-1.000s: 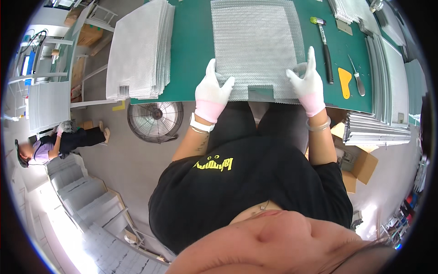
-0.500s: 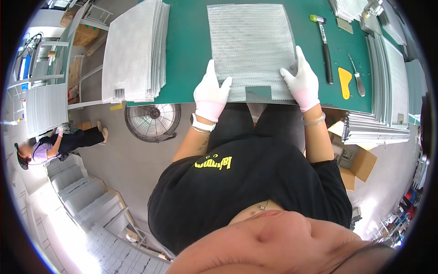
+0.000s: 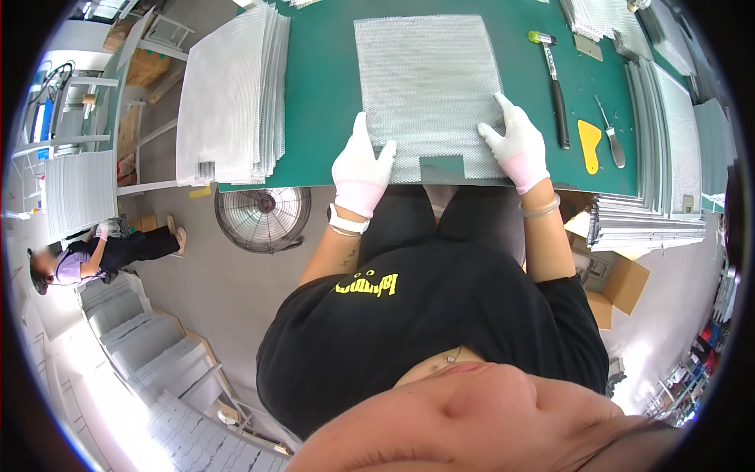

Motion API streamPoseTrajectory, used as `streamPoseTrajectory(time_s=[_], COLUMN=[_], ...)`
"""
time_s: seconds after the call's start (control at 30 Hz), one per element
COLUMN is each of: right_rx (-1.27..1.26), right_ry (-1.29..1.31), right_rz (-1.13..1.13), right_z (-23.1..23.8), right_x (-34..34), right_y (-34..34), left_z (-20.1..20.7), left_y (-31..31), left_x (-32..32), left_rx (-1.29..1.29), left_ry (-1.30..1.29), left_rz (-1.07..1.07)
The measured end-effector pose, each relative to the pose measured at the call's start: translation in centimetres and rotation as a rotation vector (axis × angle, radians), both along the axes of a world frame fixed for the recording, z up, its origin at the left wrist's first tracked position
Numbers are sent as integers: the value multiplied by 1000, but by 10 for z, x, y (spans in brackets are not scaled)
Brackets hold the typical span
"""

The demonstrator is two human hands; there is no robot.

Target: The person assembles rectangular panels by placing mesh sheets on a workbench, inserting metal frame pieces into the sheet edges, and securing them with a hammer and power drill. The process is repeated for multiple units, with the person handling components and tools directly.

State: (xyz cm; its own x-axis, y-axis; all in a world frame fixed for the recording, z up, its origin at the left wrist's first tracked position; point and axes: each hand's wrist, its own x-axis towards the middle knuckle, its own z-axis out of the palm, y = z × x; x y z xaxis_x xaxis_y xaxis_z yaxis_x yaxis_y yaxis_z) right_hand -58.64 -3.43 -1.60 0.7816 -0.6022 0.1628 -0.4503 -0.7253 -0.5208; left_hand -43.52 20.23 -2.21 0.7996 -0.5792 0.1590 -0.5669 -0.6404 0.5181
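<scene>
A silver wire-mesh panel (image 3: 429, 86) lies flat on the green-topped table (image 3: 322, 102) in front of me, a rectangular notch in its near edge. My left hand (image 3: 362, 167), in a white glove with a pink cuff, holds the panel's left edge near the close corner, its thumb over the mesh. On the opposite edge, my right hand (image 3: 515, 145), gloved alike, has its thumb on the mesh and its fingers along the side. The undersides of the fingers are hidden.
Stacked mesh panels (image 3: 232, 98) stand at left, more panels (image 3: 668, 134) at right. A mallet (image 3: 557, 94), yellow scraper (image 3: 589, 145) and screwdriver-like tool (image 3: 611, 135) lie right of my hands. A floor fan (image 3: 263, 216) and an open carton (image 3: 613, 283) sit below. A co-worker (image 3: 102, 252) is far left.
The whole view has shifted slightly, so the table sits a little lower. Both hands stay at the panel's sides; my right hand's fingers have drawn slightly nearer to me along the edge.
</scene>
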Motion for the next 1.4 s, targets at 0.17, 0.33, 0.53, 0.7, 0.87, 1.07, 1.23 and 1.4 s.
streamPoseTrajectory(time_s=[0.17, 0.33, 0.53, 0.7, 0.87, 1.07, 1.23, 1.4], right_rx=[44, -2, -108, 352, 364, 158, 62, -6], right_ry=[41, 100, 212, 115, -175, -260, -405, -402], right_rz=[-2, -23, -67, 23, -145, -112, -52, -15], right_z=[7, 4, 21, 34, 41, 3, -9, -10], right_x=[1, 2, -3, -17, -33, -59, -60, -61], right_y=[1, 1, 9, -32, -51, -13, -8, -8], left_z=[1, 5, 26, 38, 67, 123, 91, 82], left_y=[-1, -2, -5, -10, -101, -195, -204, -218], left_x=[0, 1, 3, 41, 142, 236, 322, 345], left_rx=[-30, -22, 148, 37, -356, 213, 358, 377], left_ry=[-6, 40, 14, -372, -553, -216, -132, -143], left_rz=[-5, 2, 71, -214, -117, 22, 68, 57])
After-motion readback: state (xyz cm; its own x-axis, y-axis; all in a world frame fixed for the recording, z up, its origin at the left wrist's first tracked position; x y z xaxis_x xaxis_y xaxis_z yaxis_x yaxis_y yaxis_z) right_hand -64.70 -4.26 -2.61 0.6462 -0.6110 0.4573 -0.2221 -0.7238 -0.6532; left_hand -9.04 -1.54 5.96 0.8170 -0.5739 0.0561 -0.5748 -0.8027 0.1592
